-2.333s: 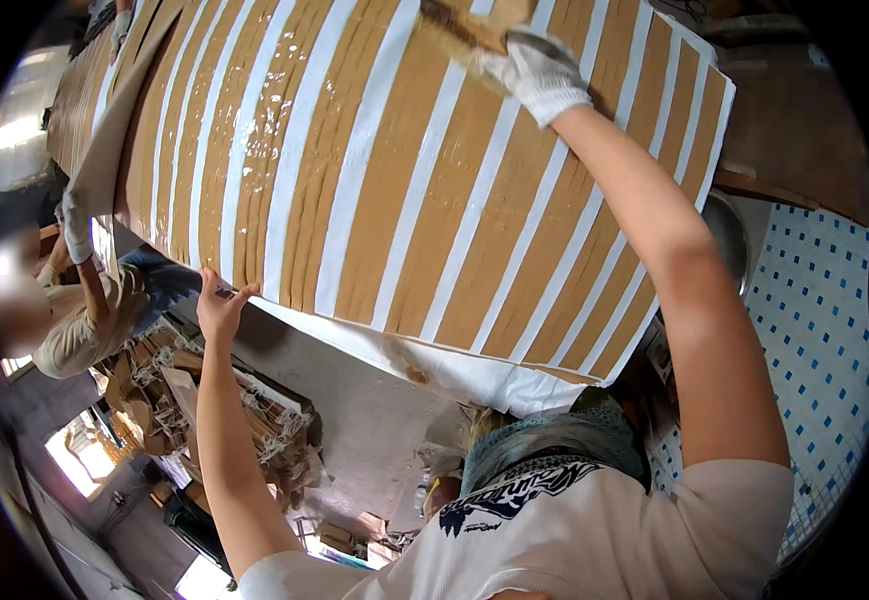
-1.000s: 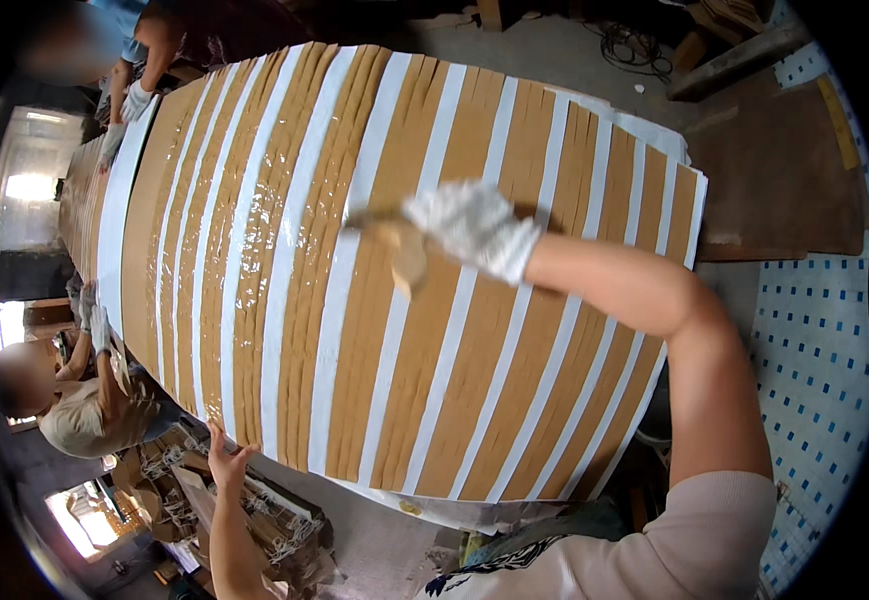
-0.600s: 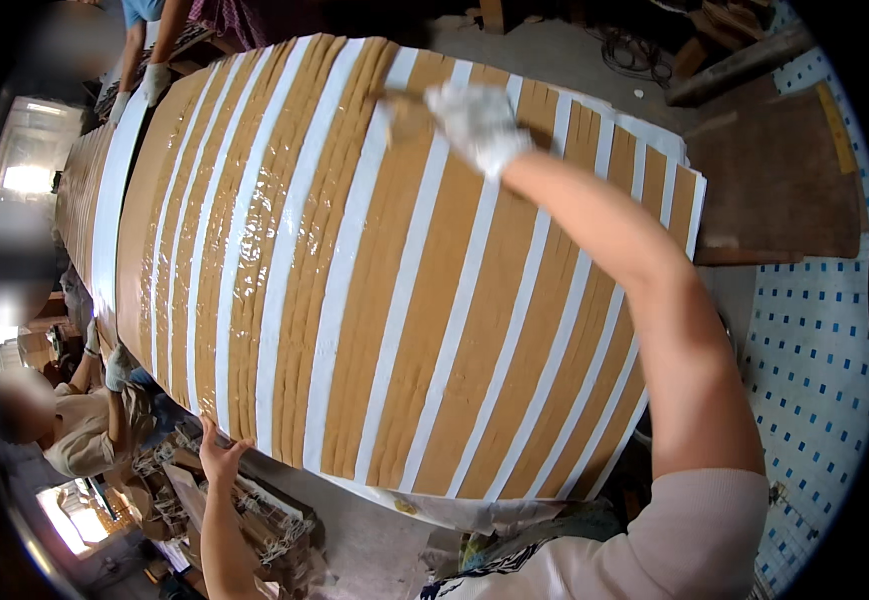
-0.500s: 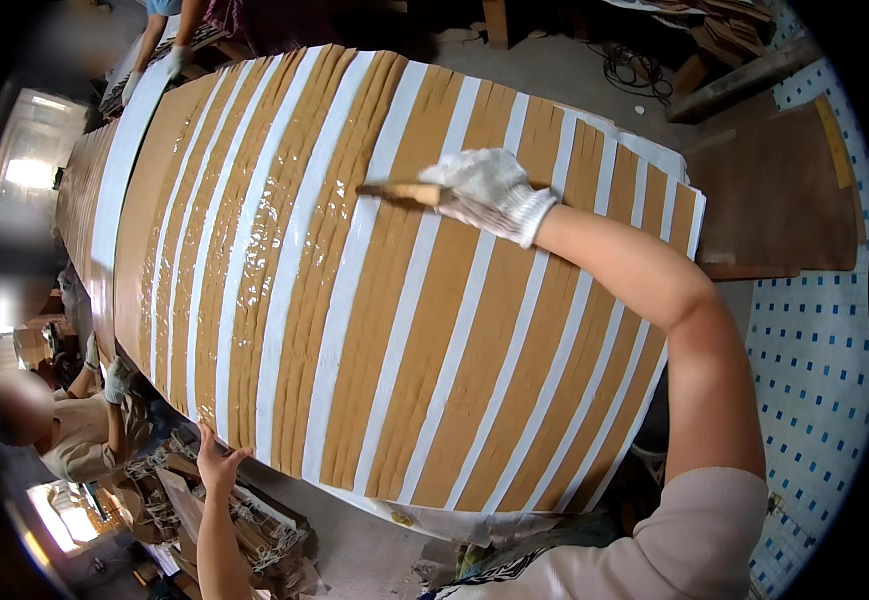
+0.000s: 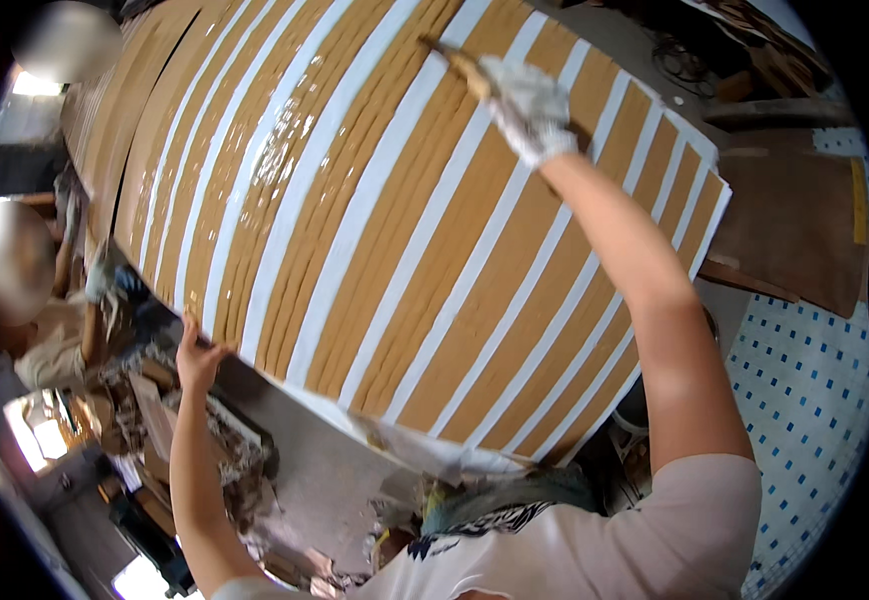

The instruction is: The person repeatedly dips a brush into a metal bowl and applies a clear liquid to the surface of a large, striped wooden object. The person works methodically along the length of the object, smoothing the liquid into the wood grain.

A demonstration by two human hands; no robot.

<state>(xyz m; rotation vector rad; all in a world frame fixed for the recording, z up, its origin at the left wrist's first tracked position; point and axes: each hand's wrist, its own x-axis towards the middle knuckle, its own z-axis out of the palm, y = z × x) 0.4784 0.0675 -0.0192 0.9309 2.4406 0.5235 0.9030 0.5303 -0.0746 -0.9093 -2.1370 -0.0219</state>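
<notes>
Below my left hand (image 5: 198,355) lies a heap of scrap pieces (image 5: 170,420) on the floor, and further to its left a seated person (image 5: 30,300) works at the same edge I am touching. Off to the right of my right arm lies a dark brown board (image 5: 805,235), and below that a white floor covering with blue dots (image 5: 815,400). Nothing stands between either hand and the big curved panel (image 5: 405,240) — it fills the space in front of me, bowed upward like a barrel side. My right hand (image 5: 527,105), in a white work glove, reaches far out over the panel's upper part, its fingers closed around the handle of a brush (image 5: 455,62) whose tip rests on the surface just beyond the knuckles. My bare left hand is at the panel's near lower edge, fingers spread open and pressed up against the rim, gripping nothing. The panel is made of tan wooden strips running lengthwise, alternating with white bands; left of the brush the strips shine wet and glossy — to its right they look dull and dry.
</notes>
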